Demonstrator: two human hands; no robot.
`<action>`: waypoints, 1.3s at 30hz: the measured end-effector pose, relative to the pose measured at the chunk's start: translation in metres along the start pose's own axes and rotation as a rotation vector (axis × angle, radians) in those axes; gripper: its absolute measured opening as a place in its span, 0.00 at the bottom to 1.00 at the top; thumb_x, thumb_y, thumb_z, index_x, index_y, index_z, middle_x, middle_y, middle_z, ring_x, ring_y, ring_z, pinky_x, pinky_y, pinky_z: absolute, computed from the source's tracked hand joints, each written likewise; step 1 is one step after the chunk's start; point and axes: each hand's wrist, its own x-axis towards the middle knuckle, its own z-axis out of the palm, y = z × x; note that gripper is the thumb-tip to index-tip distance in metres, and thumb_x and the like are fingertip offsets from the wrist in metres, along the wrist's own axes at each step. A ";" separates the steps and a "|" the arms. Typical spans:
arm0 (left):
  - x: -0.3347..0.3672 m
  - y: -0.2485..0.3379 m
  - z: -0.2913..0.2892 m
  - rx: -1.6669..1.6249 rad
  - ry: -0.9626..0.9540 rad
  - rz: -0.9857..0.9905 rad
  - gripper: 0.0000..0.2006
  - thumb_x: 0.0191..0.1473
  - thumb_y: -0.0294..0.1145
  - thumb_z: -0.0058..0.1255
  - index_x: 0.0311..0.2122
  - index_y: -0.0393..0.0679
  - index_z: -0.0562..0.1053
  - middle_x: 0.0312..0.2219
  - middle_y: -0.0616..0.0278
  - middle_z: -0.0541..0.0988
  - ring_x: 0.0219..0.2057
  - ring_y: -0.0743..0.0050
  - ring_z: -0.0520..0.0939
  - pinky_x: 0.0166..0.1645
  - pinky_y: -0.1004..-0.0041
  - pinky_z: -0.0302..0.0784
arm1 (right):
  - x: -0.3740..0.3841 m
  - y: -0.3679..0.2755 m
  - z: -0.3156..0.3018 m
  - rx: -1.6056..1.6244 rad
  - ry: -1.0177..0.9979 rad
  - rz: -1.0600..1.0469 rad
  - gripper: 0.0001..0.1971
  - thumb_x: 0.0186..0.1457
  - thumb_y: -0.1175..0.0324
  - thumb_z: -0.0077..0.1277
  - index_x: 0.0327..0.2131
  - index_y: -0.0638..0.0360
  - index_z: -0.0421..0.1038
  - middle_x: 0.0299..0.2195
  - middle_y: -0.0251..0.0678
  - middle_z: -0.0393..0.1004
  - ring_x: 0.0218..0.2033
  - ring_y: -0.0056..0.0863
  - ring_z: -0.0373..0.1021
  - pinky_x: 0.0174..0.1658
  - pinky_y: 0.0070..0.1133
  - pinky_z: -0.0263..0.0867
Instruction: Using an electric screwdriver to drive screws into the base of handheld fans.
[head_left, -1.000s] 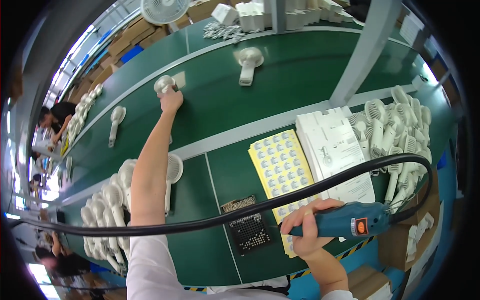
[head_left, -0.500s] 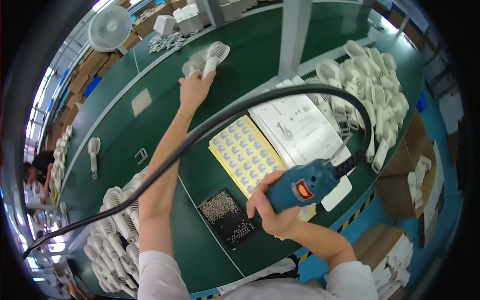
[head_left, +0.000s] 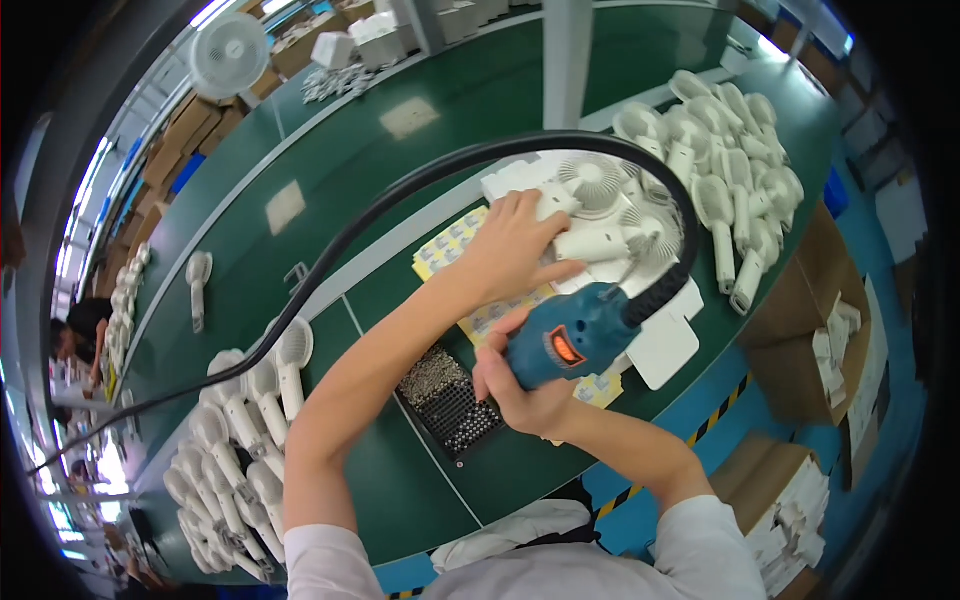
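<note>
At left, a pile of white plastic handheld fans with round ribbed heads is banked along the green worktop, beside a black perforated tray of small metal screws. Over a yellow sheet of printed labels, the bare left hand is spread against the handles of two white plastic handheld fans, which lie on flat white card at centre; whether they are gripped or merely touched cannot be told. In the right hand, a teal electric screwdriver with an orange patch is firmly grasped, its tip hidden by the fingers. Both handles are best kept side by side and steadied from above, with the screwdriver held away from the ribbed heads. The thick black cable, arched above them, should be kept from snagging, and the left fingers kept wide of the tool's nose. At far right, more white fans are heaped, and contact with them is best avoided.
</note>
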 end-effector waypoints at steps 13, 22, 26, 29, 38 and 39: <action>-0.224 -0.233 -0.160 0.897 0.438 -0.831 0.18 0.49 0.38 0.51 0.39 0.32 0.70 0.38 0.44 0.75 0.42 0.46 0.76 0.47 0.56 0.71 | 0.011 -0.019 0.003 0.223 0.300 0.156 0.12 0.55 0.74 0.40 0.44 0.58 0.54 0.16 0.34 0.59 0.07 0.25 0.59 0.10 0.20 0.62; -0.357 -0.302 -0.201 0.772 0.192 -1.767 0.27 0.54 0.42 0.45 0.54 0.32 0.64 0.53 0.46 0.68 0.53 0.47 0.71 0.57 0.57 0.64 | 0.014 -0.018 -0.009 0.260 0.313 0.303 0.15 0.53 0.74 0.44 0.43 0.56 0.52 0.16 0.36 0.61 0.10 0.27 0.62 0.14 0.26 0.66; -0.360 -0.314 -0.243 -0.009 0.366 -1.558 0.12 0.44 0.27 0.54 0.36 0.36 0.73 0.27 0.57 0.77 0.31 0.61 0.80 0.37 0.65 0.79 | 0.012 -0.015 -0.001 0.251 0.252 0.257 0.13 0.55 0.74 0.42 0.43 0.57 0.54 0.16 0.35 0.60 0.09 0.26 0.61 0.13 0.24 0.63; -0.247 -0.236 -0.198 -0.789 0.515 -1.336 0.05 0.47 0.25 0.56 0.28 0.37 0.72 0.21 0.64 0.74 0.21 0.79 0.76 0.27 0.82 0.74 | 0.003 -0.014 -0.009 0.116 0.310 0.248 0.10 0.57 0.73 0.41 0.42 0.58 0.55 0.16 0.34 0.59 0.08 0.25 0.59 0.12 0.22 0.61; -0.213 -0.014 -0.175 -0.956 1.146 -0.659 0.15 0.60 0.33 0.46 0.49 0.38 0.63 0.39 0.58 0.76 0.39 0.69 0.78 0.46 0.71 0.72 | 0.003 -0.015 0.009 0.165 0.256 0.210 0.09 0.60 0.72 0.40 0.43 0.59 0.57 0.17 0.33 0.59 0.08 0.23 0.57 0.12 0.21 0.59; -0.215 0.004 -0.164 -0.941 1.117 -0.678 0.15 0.60 0.31 0.46 0.49 0.38 0.62 0.41 0.57 0.76 0.42 0.68 0.78 0.47 0.71 0.71 | 0.003 -0.015 0.010 0.173 0.258 0.204 0.09 0.60 0.72 0.40 0.43 0.59 0.58 0.18 0.33 0.59 0.09 0.23 0.56 0.13 0.21 0.59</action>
